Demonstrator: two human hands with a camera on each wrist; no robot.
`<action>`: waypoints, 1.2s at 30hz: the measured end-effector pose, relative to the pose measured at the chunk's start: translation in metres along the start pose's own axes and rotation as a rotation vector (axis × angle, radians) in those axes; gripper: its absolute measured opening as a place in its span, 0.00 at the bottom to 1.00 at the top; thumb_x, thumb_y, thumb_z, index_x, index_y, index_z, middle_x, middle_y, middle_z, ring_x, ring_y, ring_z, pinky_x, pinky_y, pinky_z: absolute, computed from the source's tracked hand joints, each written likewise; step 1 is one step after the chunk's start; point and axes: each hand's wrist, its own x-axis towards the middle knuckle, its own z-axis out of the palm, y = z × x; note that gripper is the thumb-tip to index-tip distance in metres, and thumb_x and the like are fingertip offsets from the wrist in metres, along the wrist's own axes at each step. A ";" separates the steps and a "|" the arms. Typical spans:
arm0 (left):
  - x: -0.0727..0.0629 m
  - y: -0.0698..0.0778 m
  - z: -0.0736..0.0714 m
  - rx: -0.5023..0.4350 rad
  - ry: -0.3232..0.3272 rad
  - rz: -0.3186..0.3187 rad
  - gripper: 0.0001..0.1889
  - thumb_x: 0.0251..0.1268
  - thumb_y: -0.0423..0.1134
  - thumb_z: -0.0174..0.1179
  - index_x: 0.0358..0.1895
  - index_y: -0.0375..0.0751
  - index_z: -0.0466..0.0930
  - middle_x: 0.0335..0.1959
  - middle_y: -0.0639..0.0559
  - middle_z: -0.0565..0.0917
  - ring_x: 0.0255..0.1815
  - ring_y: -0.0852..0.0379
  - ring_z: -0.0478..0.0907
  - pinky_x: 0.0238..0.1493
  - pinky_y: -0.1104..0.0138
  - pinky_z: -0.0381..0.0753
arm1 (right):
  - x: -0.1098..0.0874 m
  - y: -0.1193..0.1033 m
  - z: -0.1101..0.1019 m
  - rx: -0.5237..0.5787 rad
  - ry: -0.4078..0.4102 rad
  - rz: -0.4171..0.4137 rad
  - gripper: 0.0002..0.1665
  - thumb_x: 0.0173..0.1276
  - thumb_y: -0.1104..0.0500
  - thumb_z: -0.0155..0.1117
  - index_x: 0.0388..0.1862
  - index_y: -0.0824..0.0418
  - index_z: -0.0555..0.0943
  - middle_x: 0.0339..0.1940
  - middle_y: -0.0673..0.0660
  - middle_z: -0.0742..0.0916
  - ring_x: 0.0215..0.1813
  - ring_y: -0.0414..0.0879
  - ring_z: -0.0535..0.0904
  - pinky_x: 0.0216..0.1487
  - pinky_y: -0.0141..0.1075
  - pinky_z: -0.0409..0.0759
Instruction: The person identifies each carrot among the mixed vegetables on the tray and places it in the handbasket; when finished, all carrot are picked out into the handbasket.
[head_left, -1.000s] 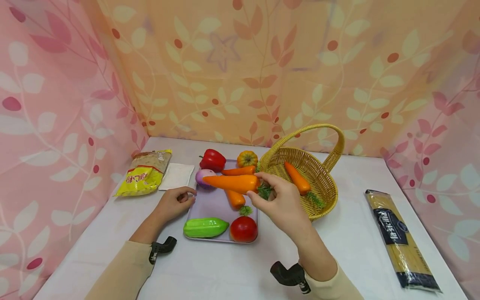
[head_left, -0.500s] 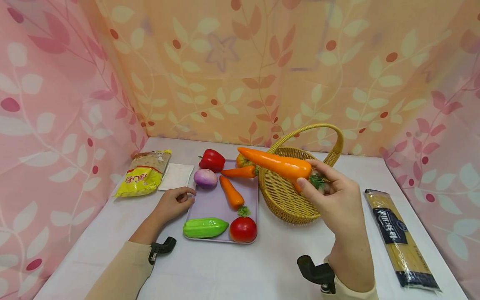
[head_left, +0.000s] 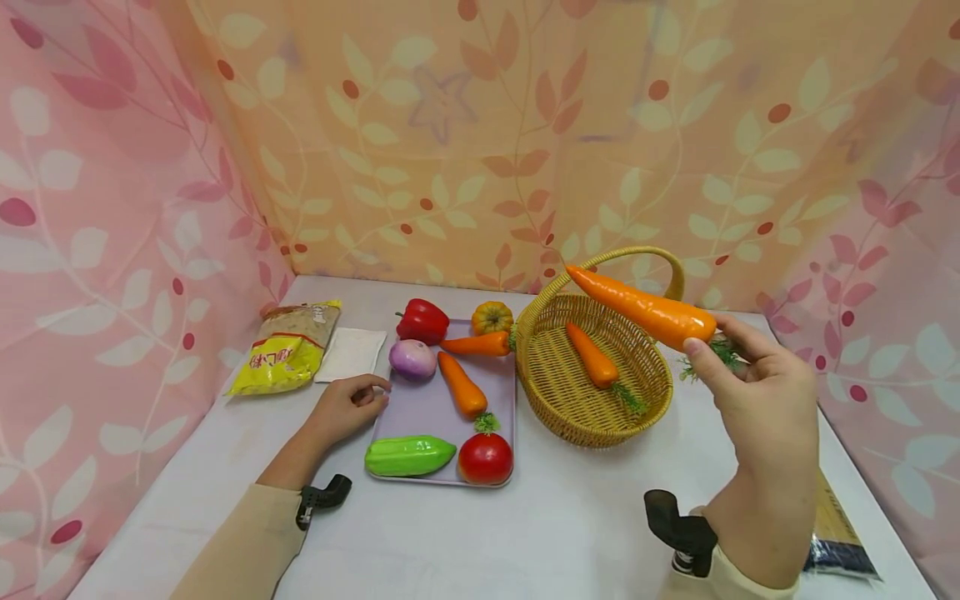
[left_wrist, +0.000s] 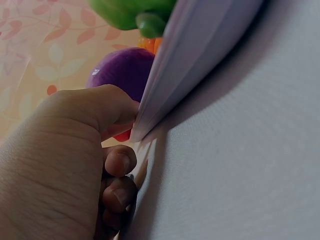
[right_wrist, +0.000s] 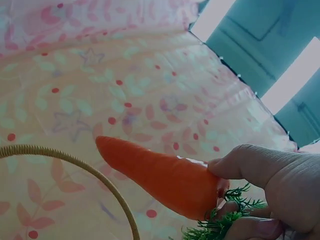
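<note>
My right hand (head_left: 757,392) pinches a large orange carrot (head_left: 641,308) by its leafy end, held in the air near the right side of the yellow wicker basket (head_left: 532,400). In the right wrist view the carrot (right_wrist: 160,175) points left, its green leaves between the fingers. A smaller carrot (head_left: 592,354) lies inside the basket. My left hand (head_left: 348,412) rests with loosely bent fingers at the left edge of the purple tray (head_left: 420,408); in the left wrist view its thumb (left_wrist: 117,107) touches the rim (left_wrist: 150,102).
On the tray are two carrots (head_left: 462,387), a purple onion (head_left: 412,360), red pepper (head_left: 422,322), small pumpkin (head_left: 492,317), green ridged vegetable (head_left: 410,456) and tomato (head_left: 486,458). A yellow bag (head_left: 281,358) and white packet (head_left: 352,354) lie left, a noodle pack (head_left: 836,533) right.
My right hand has carried the large carrot from over the tray rightward, across the basket to its right side. The left hand stays at the tray's edge.
</note>
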 end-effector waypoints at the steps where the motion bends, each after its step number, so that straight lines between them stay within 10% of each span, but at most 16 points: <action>1: 0.000 0.000 0.000 0.001 -0.001 -0.001 0.08 0.67 0.39 0.68 0.47 0.50 0.88 0.21 0.55 0.72 0.26 0.55 0.71 0.29 0.66 0.69 | 0.002 0.003 -0.003 -0.007 0.000 0.019 0.28 0.70 0.59 0.71 0.68 0.58 0.81 0.48 0.46 0.82 0.21 0.42 0.66 0.22 0.25 0.68; 13: -0.001 0.000 0.000 0.002 0.000 0.007 0.08 0.68 0.38 0.68 0.48 0.50 0.88 0.22 0.55 0.73 0.26 0.54 0.71 0.29 0.66 0.70 | 0.025 0.030 -0.019 -0.187 -0.048 0.161 0.35 0.72 0.44 0.67 0.72 0.59 0.76 0.53 0.55 0.81 0.42 0.42 0.77 0.39 0.22 0.77; 23: -0.001 -0.002 0.001 0.007 0.006 0.000 0.08 0.68 0.38 0.68 0.48 0.50 0.88 0.21 0.55 0.72 0.26 0.55 0.70 0.29 0.66 0.69 | 0.071 0.085 0.030 -0.325 -0.238 0.229 0.42 0.75 0.37 0.57 0.73 0.66 0.73 0.63 0.72 0.79 0.56 0.63 0.72 0.50 0.52 0.73; 36: 0.000 0.000 0.001 0.003 0.003 -0.022 0.08 0.68 0.39 0.68 0.48 0.50 0.88 0.22 0.55 0.73 0.27 0.54 0.70 0.30 0.66 0.69 | 0.077 0.120 0.094 -0.421 -0.199 0.147 0.33 0.73 0.45 0.61 0.62 0.72 0.79 0.59 0.73 0.82 0.57 0.67 0.76 0.60 0.58 0.72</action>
